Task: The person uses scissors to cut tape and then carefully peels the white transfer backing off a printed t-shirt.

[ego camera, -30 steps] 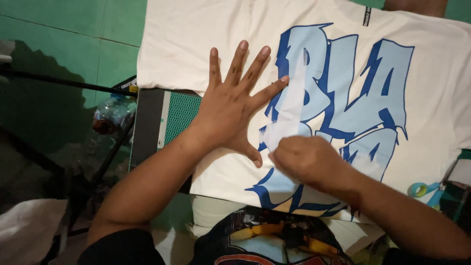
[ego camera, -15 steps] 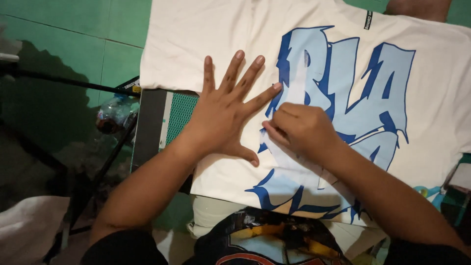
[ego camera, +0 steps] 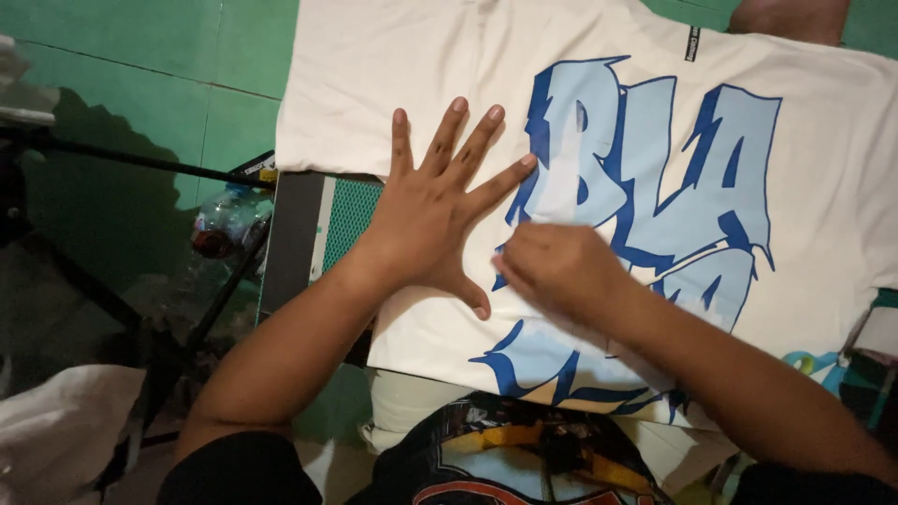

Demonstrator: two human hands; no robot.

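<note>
A white T-shirt (ego camera: 402, 65) with a big blue graffiti print (ego camera: 655, 196) lies spread flat in front of me. My left hand (ego camera: 435, 210) rests flat on the shirt, fingers spread wide, just left of the print. My right hand (ego camera: 561, 271) is curled with its knuckles up, pressing on the lower left part of the print, close beside the left thumb. What its fingertips grip, if anything, is hidden under the hand.
A dark board with green mesh (ego camera: 318, 234) shows under the shirt's left edge. A plastic bottle (ego camera: 224, 220) and dark stand legs (ego camera: 140, 309) lie to the left on the green floor. White cloth (ego camera: 56, 430) sits at bottom left. Another person's limb (ego camera: 786, 19) is at the top right.
My right hand slid up and left across the print, then back slightly down. My left hand stayed flat with fingers spread.
</note>
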